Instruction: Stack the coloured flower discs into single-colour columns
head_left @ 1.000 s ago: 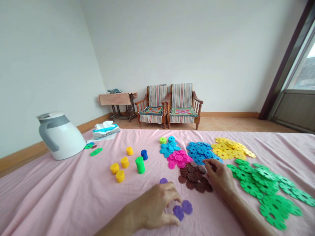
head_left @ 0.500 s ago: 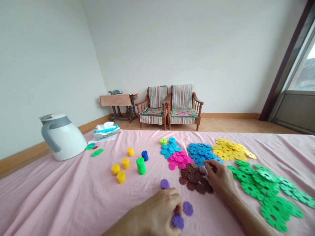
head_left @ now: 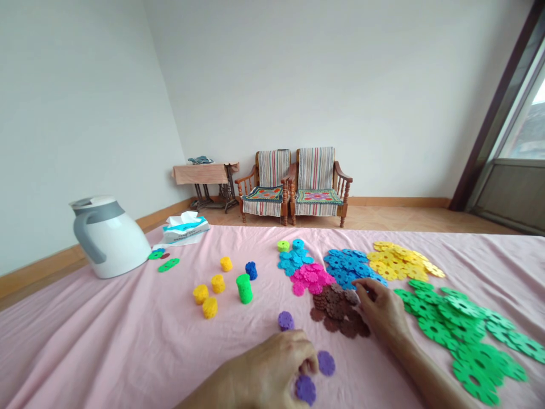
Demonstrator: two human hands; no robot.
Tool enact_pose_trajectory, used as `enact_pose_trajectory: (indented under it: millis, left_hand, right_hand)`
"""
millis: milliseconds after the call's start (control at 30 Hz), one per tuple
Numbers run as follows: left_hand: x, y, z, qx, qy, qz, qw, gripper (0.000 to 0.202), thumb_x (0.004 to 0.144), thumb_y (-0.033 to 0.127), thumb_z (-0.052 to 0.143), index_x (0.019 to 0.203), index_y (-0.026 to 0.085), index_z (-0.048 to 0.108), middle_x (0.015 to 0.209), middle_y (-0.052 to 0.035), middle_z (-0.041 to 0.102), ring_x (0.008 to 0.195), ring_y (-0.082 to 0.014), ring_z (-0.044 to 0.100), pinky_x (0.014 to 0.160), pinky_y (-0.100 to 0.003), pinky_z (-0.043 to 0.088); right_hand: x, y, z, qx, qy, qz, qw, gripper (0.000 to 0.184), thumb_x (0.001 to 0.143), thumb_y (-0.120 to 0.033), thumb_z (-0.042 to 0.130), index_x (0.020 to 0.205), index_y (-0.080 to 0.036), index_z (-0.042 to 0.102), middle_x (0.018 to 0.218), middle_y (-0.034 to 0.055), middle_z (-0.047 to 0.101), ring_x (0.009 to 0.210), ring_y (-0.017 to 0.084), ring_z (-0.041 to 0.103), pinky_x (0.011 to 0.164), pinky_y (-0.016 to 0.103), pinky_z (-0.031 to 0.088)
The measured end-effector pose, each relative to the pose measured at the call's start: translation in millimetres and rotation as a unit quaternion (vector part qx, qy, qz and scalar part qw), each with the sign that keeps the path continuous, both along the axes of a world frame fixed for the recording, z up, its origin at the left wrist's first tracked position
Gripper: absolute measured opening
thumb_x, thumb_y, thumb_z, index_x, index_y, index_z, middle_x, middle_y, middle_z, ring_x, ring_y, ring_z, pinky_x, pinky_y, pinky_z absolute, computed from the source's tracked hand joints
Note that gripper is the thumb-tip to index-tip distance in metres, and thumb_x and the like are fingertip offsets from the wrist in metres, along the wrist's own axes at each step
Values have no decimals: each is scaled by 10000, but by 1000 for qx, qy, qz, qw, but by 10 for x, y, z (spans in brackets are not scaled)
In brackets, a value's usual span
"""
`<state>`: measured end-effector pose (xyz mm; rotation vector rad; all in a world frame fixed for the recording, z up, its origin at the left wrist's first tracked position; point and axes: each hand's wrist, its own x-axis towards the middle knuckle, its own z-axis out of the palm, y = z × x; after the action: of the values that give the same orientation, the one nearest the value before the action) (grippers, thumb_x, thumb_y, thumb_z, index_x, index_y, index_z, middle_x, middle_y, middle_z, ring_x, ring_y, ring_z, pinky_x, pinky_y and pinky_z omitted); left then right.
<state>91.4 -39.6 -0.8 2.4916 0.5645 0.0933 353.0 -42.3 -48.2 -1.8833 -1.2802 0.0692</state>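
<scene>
While the left hand [head_left: 279, 363] grasps one purple disc [head_left: 305, 389] by its edge, a second purple disc [head_left: 326, 363] lies flat on the pink cloth [head_left: 128, 341] just beside the fingertips, and one small purple stack [head_left: 286, 321] stands just beyond the knuckles. The right hand [head_left: 381, 307] rests at the right edge of the brown pile [head_left: 336, 312], its fingers bent inward; whether its grip pinches a disc, I cannot tell.

To the left stand four yellow stacks [head_left: 218, 283], one dark blue stack [head_left: 251, 270] and one tall green stack [head_left: 244, 288]. Farther back, one lime stack [head_left: 283, 245] and one light blue stack [head_left: 298, 244] sit side by side, with one light blue pile [head_left: 293, 262] in front. Around the right hand spread one pink pile [head_left: 313, 277], one blue pile [head_left: 347, 264], one yellow pile [head_left: 400, 259] and one green pile [head_left: 462, 318], their discs overlapping too much to count. The hands block part of the held disc and of the brown pile.

A few loose pieces [head_left: 169, 264] lie by one jug [head_left: 117, 244], near one tissue box [head_left: 185, 230]. Beyond the cloth stand two chairs [head_left: 315, 170] and one side table [head_left: 200, 174].
</scene>
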Motion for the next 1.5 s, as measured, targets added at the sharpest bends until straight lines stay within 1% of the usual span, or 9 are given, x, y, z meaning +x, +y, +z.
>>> enact_pose_trajectory:
  millis: [133, 367, 567, 733, 1133, 1300, 1367, 1433, 1500]
  left_hand:
    - [-30, 2, 15, 4, 18, 40, 999, 315, 547, 197, 766, 791, 201, 565, 831, 26, 546, 728, -141, 529, 674, -224, 420]
    - [-28, 9, 29, 16, 7, 26, 999, 267, 562, 189, 724, 741, 198, 526, 801, 18, 555, 716, -147, 515, 646, -224, 400]
    - [-143, 201, 217, 64, -98, 160, 980, 213, 588, 112, 598, 773, 185, 523, 777, 15, 531, 714, -140, 507, 637, -234, 398]
    - [-221, 377, 142, 83, -120, 206, 968, 219, 612, 106, 584, 808, 183, 527, 814, 5, 531, 735, -142, 510, 647, -241, 406]
    - [-168, 374, 76, 88, -94, 188, 974, 224, 613, 89, 581, 814, 185, 555, 828, 2, 542, 763, -152, 515, 685, -253, 412]
    - [-161, 330, 115, 98, -124, 190, 969, 261, 642, 76, 617, 877, 186, 587, 868, -13, 556, 804, -162, 522, 722, -265, 419]
    - [-114, 243, 124, 99, -151, 168, 969, 189, 705, 75, 609, 862, 181, 599, 859, -16, 565, 814, -158, 532, 741, -258, 421]
    - [-35, 123, 101, 85, -159, 117, 977, 120, 778, 89, 589, 859, 174, 615, 855, -20, 579, 793, -143, 544, 731, -236, 428]
    - [64, 1, 50, 64, -134, 57, 987, 147, 807, 122, 611, 946, 167, 629, 929, -37, 595, 801, -138, 556, 747, -224, 438]
  right_hand:
    - [0, 0, -1, 9, -4, 4, 1000, 352, 783, -406, 434, 829, -210, 723, 775, 42, 738, 673, 201, 659, 573, 267, 454]
    - [4, 5, -25, 15, -6, 11, 1000, 342, 800, -401, 421, 827, -226, 713, 811, 40, 744, 724, 212, 668, 610, 281, 465]
    - [2, 6, -10, 2, 6, 12, 1000, 340, 792, -410, 431, 835, -217, 708, 814, 47, 743, 723, 215, 670, 620, 288, 464]
    - [-1, 2, 11, -13, 12, 12, 1000, 353, 779, -418, 425, 847, -214, 705, 840, 52, 742, 752, 225, 672, 643, 298, 466]
    - [-13, -15, 37, -22, 7, 13, 1000, 363, 782, -407, 410, 845, -207, 706, 825, 52, 740, 741, 218, 674, 620, 287, 461]
    - [-17, -11, 40, -24, 6, 15, 1000, 343, 797, -390, 414, 846, -214, 705, 819, 42, 739, 731, 206, 674, 612, 271, 458]
    - [-15, -7, 33, -23, 7, 15, 1000, 337, 802, -388, 417, 852, -218, 703, 832, 41, 739, 736, 205, 672, 619, 270, 457]
    - [-9, -5, 22, -22, 6, 17, 1000, 334, 808, -386, 416, 856, -219, 702, 851, 41, 738, 753, 206, 671, 637, 274, 458]
    - [-3, -6, 12, -23, 5, 19, 1000, 334, 812, -382, 414, 861, -218, 701, 866, 43, 737, 768, 209, 669, 653, 279, 457]
